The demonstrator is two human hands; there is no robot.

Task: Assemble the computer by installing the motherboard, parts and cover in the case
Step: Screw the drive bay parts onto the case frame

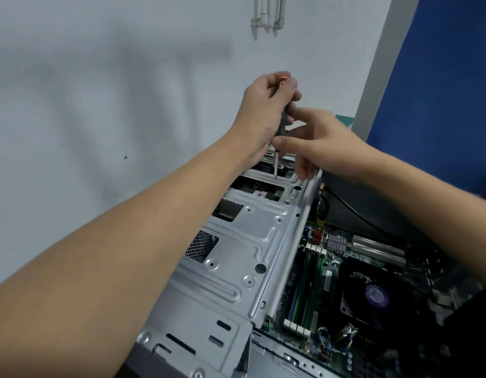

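Head view of an open computer case during assembly. The left hand (266,105) is clenched round the upper handle of a screwdriver with a dark grey grip, an orange cap and a thin steel shaft (284,118), its fingers wrapped over the cap. The right hand (321,143) is half closed: its thumb lies against the base of the handle and its forefinger reaches the handle above, so that the 2 digits pinch the tool, while the remaining fingers hang loosely curled toward the case. The screwdriver stands nearly upright, and its tip rests on the far end of the silver stamped sheet-metal drive cage (236,241), which spans the left half of the case. Whether a screw sits under the tip cannot be told.

To the right of the cage, lower in the case, lies the green motherboard (333,261), carrying a row of upright memory modules (304,285) and a black round cooling fan (372,293). A black cable (348,205) runs behind the board. A pale grey wall (100,77) and a blue panel (441,77) form the background.
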